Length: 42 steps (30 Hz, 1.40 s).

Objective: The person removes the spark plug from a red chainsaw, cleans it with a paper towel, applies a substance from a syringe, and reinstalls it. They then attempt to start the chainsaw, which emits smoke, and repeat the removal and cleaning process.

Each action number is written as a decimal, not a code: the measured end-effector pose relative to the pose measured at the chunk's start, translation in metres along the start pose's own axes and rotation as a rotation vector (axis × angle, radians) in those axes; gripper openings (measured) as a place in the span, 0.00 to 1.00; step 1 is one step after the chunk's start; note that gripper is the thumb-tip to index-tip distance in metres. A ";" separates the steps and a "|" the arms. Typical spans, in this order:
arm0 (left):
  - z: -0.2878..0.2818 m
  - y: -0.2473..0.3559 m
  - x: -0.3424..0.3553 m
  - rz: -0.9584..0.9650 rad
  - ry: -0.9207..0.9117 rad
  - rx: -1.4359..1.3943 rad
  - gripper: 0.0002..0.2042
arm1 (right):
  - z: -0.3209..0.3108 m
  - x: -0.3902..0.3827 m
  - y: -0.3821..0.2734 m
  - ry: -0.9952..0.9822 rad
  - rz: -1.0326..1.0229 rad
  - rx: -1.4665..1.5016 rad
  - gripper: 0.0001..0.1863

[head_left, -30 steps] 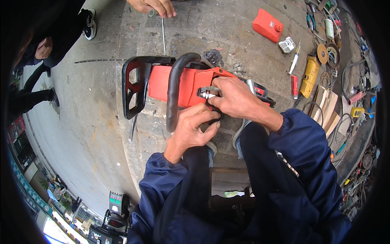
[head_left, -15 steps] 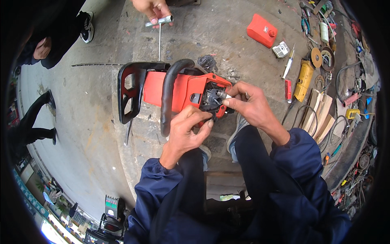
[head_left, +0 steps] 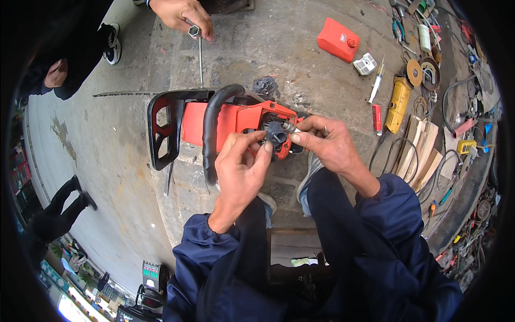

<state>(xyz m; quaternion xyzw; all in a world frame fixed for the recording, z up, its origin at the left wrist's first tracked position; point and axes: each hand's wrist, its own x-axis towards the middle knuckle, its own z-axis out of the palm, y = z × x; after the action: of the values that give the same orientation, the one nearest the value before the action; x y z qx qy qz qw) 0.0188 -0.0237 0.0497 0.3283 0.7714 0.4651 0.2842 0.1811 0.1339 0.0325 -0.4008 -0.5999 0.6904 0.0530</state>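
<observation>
Left hand was nearly closed, with the thumb and forefinger pinching a black molded piece. Right hand was likewise nearly closed, with the thumb and forefinger gripping a small metallic cylinder. The inner end of the cylinder pointed at the molded piece; whether the two were joined could not be determined. Both parts were positioned at the open right end of the red chainsaw, which rested on the concrete floor in front of the person's shoes. Its black front handle arched over the housing, and its black guard stood at the left end.

A co-worker's hand gripped the head of a T-handled wrench beyond the chainsaw, the fingers curled round the crossbar and the shaft directed downward. The seating of its lower end could not be confirmed.

To the right lay a red plastic cover with a round knob, a small white block, a yellow angle grinder and several wooden strips.
</observation>
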 end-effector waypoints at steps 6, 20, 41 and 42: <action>0.006 0.014 0.013 -0.288 -0.097 -0.246 0.12 | 0.000 -0.002 -0.015 -0.011 0.034 0.016 0.17; 0.009 0.028 0.028 -0.649 -0.153 -0.796 0.13 | 0.012 0.000 -0.034 -0.016 0.031 0.042 0.13; 0.006 0.036 0.027 -0.375 -0.072 -0.623 0.08 | -0.101 -0.073 0.218 0.684 0.557 -0.217 0.12; 0.006 0.035 0.025 -0.346 -0.057 -0.591 0.07 | -0.098 -0.077 0.228 0.724 0.608 -0.173 0.12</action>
<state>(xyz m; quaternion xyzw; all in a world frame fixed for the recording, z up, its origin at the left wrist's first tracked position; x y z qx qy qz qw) 0.0167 0.0109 0.0752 0.1088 0.6395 0.6039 0.4632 0.3863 0.1055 -0.1239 -0.7755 -0.4538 0.4385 0.0207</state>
